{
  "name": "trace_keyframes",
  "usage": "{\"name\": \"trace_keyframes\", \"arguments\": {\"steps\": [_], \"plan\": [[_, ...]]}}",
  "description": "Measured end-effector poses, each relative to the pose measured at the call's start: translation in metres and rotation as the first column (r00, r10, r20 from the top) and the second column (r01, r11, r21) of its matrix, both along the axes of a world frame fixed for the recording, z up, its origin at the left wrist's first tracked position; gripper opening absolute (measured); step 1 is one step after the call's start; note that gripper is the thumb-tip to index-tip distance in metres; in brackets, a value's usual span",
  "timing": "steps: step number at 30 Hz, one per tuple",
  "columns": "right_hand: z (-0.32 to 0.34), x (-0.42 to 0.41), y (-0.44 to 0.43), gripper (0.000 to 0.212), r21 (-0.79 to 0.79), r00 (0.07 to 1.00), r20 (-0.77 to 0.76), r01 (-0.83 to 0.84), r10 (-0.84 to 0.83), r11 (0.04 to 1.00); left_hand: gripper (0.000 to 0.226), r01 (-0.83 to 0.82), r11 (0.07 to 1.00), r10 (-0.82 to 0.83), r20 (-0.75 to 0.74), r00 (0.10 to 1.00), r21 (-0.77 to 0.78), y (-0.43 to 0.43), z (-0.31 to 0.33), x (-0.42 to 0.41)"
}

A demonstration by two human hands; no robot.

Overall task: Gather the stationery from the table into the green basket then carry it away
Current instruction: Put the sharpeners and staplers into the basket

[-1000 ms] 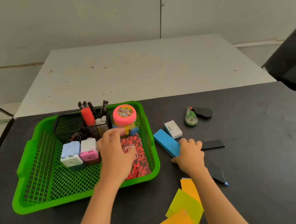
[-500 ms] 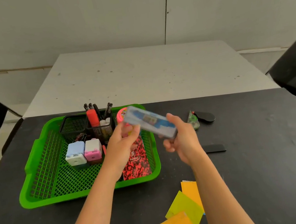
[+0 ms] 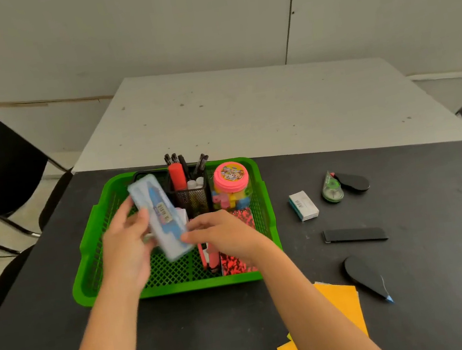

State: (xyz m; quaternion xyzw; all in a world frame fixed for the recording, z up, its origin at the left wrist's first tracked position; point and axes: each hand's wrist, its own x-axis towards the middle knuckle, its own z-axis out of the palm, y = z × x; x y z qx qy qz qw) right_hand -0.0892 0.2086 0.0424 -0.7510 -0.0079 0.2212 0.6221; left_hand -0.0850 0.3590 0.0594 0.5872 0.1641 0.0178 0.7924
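Blue case (image 3: 159, 216): moved leftward since half a second ago, now tilted above green basket (image 3: 181, 287).
Left hand (image 3: 126, 246): thumb and fingers hold its left edge.
Right hand (image 3: 224, 236): fingertips at its near end; grip unclear.

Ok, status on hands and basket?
Left hand and right hand hold clear blue pencil case over green mesh basket. Not set down. White box on black table.

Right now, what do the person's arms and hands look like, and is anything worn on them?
Both arms are bare as far as the picture shows: no sleeve on the left forearm or the right forearm. The left hand and the right hand wear no gloves. I see no watch, bracelet or ring, though the hands are a little blurred.
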Motion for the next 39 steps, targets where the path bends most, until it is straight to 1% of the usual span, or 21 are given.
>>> {"name": "trace_keyframes", "arguments": {"steps": [2, 4, 6, 8, 10, 11, 14, 16, 17, 19, 21, 23, 25, 27, 30, 32, 33, 35, 36, 37, 39], "plan": [[0.001, 0.005, 0.010, 0.046, -0.020, 0.998, 0.051, 0.047, -0.046, 0.999, 0.034, 0.043, 0.964, -0.055, 0.038, 0.998, 0.261, 0.019, 0.005, 0.009], [0.003, 0.011, 0.017, 0.060, 0.060, 0.989, 0.098, 0.106, -0.112, 0.993, 0.033, 0.192, 0.831, -0.237, 0.021, 0.971, 0.522, 0.032, 0.009, 0.017], [0.004, 0.015, 0.025, 0.054, 0.056, 0.980, 0.155, 0.118, -0.125, 0.991, 0.046, 0.363, 0.663, -0.420, -0.076, 0.904, 0.655, 0.037, 0.009, 0.023], [0.000, 0.015, 0.031, 0.034, -0.021, 0.970, 0.175, 0.174, -0.168, 0.984, 0.041, 0.474, 0.506, -0.510, -0.193, 0.838, 0.720, 0.037, 0.004, 0.026], [-0.010, 0.013, 0.035, 0.025, -0.003, 0.963, 0.065, 0.262, -0.261, 0.965, 0.027, 0.532, 0.388, -0.554, -0.270, 0.787, 0.753, 0.038, -0.002, 0.023], [-0.014, 0.010, 0.037, 0.024, 0.026, 0.959, -0.010, 0.285, -0.285, 0.958, 0.030, 0.543, 0.338, -0.563, -0.297, 0.771, 0.769, 0.040, -0.006, 0.021], [-0.026, 0.002, 0.045, 0.014, 0.092, 0.938, -0.178, 0.317, -0.297, 0.944, 0.059, 0.571, 0.167, -0.573, -0.392, 0.720, 0.804, 0.045, -0.017, 0.013], [-0.029, 0.000, 0.050, 0.020, 0.081, 0.920, -0.252, 0.328, -0.299, 0.941, 0.063, 0.539, 0.041, -0.579, -0.419, 0.699, 0.841, 0.045, -0.028, 0.011], [-0.031, 0.001, 0.052, 0.024, 0.021, 0.927, -0.233, 0.305, -0.292, 0.952, 0.059, 0.507, 0.000, -0.577, -0.414, 0.704, 0.862, 0.045, -0.035, 0.012], [-0.032, 0.001, 0.053, 0.028, -0.239, 0.975, -0.058, 0.197, -0.216, 0.951, 0.052, 0.451, -0.075, -0.550, -0.414, 0.725, 0.889, 0.044, -0.046, 0.014], [-0.026, 0.002, 0.052, 0.016, -0.483, 0.995, 0.072, 0.101, -0.075, 0.870, 0.055, 0.433, -0.178, -0.511, -0.459, 0.727, 0.884, 0.044, -0.054, 0.018], [-0.019, 0.004, 0.051, 0.008, -0.631, 0.989, 0.103, -0.016, 0.103, 0.776, 0.059, 0.423, -0.280, -0.493, -0.507, 0.707, 0.862, 0.041, -0.057, 0.023], [-0.018, 0.004, 0.051, 0.012, -0.713, 0.972, 0.089, -0.090, 0.217, 0.695, 0.058, 0.403, -0.415, -0.465, -0.571, 0.677, 0.815, 0.037, -0.057, 0.026], [-0.018, 0.003, 0.051, 0.013, -0.715, 0.977, 0.068, -0.092, 0.200, 0.693, 0.055, 0.382, -0.525, -0.436, -0.626, 0.646, 0.760, 0.033, -0.058, 0.028], [-0.021, 0.003, 0.050, 0.011, -0.718, 0.977, 0.061, -0.098, 0.203, 0.689, 0.054, 0.352, -0.597, -0.414, -0.653, 0.635, 0.721, 0.031, -0.062, 0.030], [-0.022, 0.001, 0.046, 0.020, -0.669, 0.988, 0.062, -0.063, 0.140, 0.740, 0.050, 0.312, -0.642, -0.404, -0.655, 0.639, 0.700, 0.029, -0.064, 0.031], [-0.020, 0.001, 0.044, 0.018, -0.622, 0.993, 0.087, -0.011, 0.083, 0.783, 0.049, 0.279, -0.666, -0.404, -0.649, 0.644, 0.692, 0.027, -0.064, 0.031], [-0.009, -0.001, 0.033, 0.008, -0.450, 0.976, 0.190, 0.185, -0.109, 0.874, 0.046, 0.208, -0.713, -0.413, -0.640, 0.648, 0.670, 0.023, -0.061, 0.030], [-0.003, -0.001, 0.022, 0.011, -0.359, 0.939, 0.254, 0.315, -0.233, 0.879, 0.043, 0.172, -0.734, -0.420, -0.638, 0.645, 0.657, 0.021, -0.059, 0.030], [0.005, 0.001, 0.011, 0.015, -0.285, 0.880, 0.313, 0.446, -0.357, 0.849, 0.038, 0.139, -0.749, -0.430, -0.634, 0.643, 0.648, 0.021, -0.057, 0.029], [0.013, 0.008, -0.023, 0.019, -0.164, 0.696, 0.399, 0.695, -0.597, 0.700, 0.029, 0.090, -0.764, -0.442, -0.621, 0.647, 0.638, 0.021, -0.055, 0.028]]}}
